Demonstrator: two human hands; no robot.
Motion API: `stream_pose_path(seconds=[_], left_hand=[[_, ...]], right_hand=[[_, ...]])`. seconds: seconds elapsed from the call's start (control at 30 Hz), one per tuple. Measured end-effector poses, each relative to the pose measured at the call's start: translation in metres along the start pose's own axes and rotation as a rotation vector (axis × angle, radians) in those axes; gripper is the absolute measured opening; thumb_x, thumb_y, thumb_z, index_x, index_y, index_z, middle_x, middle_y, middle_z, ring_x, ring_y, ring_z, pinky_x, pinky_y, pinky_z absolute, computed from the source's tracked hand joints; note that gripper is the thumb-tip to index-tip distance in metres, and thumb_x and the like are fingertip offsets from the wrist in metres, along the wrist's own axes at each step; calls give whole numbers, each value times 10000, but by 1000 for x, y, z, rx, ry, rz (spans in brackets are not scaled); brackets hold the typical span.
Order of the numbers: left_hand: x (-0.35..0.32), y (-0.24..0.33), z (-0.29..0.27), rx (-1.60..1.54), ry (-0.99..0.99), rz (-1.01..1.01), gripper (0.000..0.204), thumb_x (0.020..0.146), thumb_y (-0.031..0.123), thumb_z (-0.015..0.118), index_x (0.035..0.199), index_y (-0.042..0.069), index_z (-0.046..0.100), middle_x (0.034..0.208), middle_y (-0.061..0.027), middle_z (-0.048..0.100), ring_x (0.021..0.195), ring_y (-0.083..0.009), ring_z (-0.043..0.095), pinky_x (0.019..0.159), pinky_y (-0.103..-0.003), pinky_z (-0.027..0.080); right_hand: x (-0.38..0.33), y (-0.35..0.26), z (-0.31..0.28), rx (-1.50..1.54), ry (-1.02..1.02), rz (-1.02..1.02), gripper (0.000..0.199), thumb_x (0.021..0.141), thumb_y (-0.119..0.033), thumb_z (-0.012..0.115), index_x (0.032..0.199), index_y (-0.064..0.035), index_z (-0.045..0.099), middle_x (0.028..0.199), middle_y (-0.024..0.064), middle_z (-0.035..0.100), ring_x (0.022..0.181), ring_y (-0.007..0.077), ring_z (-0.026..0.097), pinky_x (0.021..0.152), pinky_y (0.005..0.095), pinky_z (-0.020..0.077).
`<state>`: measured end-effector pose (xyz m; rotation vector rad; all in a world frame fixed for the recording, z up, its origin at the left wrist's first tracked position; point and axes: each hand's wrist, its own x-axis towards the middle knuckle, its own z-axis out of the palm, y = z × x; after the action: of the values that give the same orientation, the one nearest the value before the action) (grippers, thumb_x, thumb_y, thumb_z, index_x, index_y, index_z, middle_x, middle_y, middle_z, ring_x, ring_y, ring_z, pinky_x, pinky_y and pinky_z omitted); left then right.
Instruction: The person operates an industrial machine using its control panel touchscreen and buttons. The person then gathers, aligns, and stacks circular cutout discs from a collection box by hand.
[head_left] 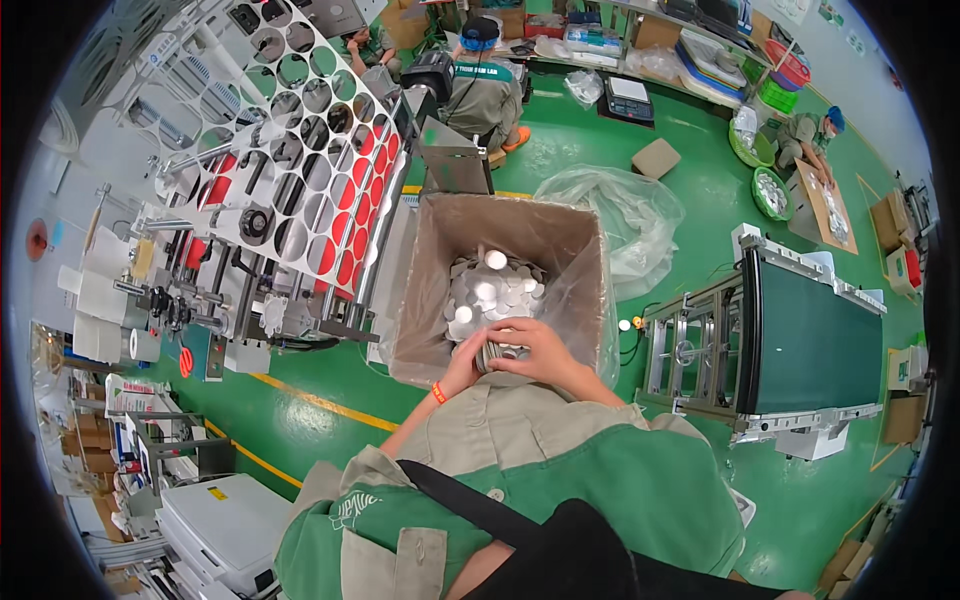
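Note:
Both my hands meet over the near side of a cardboard box (430,290) lined with clear plastic. Between them is a stack of thin round discs (487,356), silvery-white, its edges showing between the fingers. My left hand (462,368), with an orange band at the wrist, closes on the stack from the left. My right hand (540,355) curves round it from the right, fingers bent over the top. Inside the box lies a heap of loose silvery discs (490,290). The undersides of both hands are hidden.
On the left stands a machine with a punched sheet (310,130) full of round holes. A belt conveyor (815,335) is on the right. Clear plastic sheeting (630,220) lies beside the box. Co-workers (485,95) sit farther off, near a scale (628,98) and green baskets (772,193).

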<state>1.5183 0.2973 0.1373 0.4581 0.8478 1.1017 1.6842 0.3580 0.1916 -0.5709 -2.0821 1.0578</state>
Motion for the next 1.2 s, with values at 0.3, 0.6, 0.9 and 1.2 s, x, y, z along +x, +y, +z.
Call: stream_pose_path(seconds=[0.3, 0.6, 0.9, 1.2], left_hand=[[-6, 4, 6, -115, 25, -36, 473, 945, 430, 266, 1202, 72, 435, 1037, -75, 565, 874, -191, 592, 744, -348, 504], [-10, 6, 19, -62, 56, -33, 423, 919, 463, 353, 1103, 110, 494, 903, -19, 590, 769, -114, 603, 616, -287, 525], [-6, -2, 9, -124, 79, -40, 392, 934, 407, 341, 1151, 112, 481, 1035, -32, 558, 885, -144, 574, 681, -327, 509], [-2, -5, 0, 27, 20, 10, 422, 907, 417, 436, 1184, 98, 432, 910, -29, 535, 677, -98, 528, 525, -249, 438]], right_hand=[[5, -7, -2, -26, -84, 79, 391, 694, -178, 709, 1060, -73, 621, 1040, 97, 597, 945, 245, 571, 792, 330, 460], [3, -11, -1, 23, -48, 146, 262, 785, -111, 601, 1036, -34, 611, 1014, 105, 602, 910, 255, 577, 788, 311, 447], [3, -12, -2, 1, -25, 122, 366, 785, -99, 597, 1141, -37, 543, 1120, 141, 543, 1025, 278, 531, 870, 329, 411], [0, -8, -3, 38, -84, 106, 564, 741, -160, 655, 1254, -57, 444, 1144, 123, 524, 1055, 276, 497, 903, 350, 381]])
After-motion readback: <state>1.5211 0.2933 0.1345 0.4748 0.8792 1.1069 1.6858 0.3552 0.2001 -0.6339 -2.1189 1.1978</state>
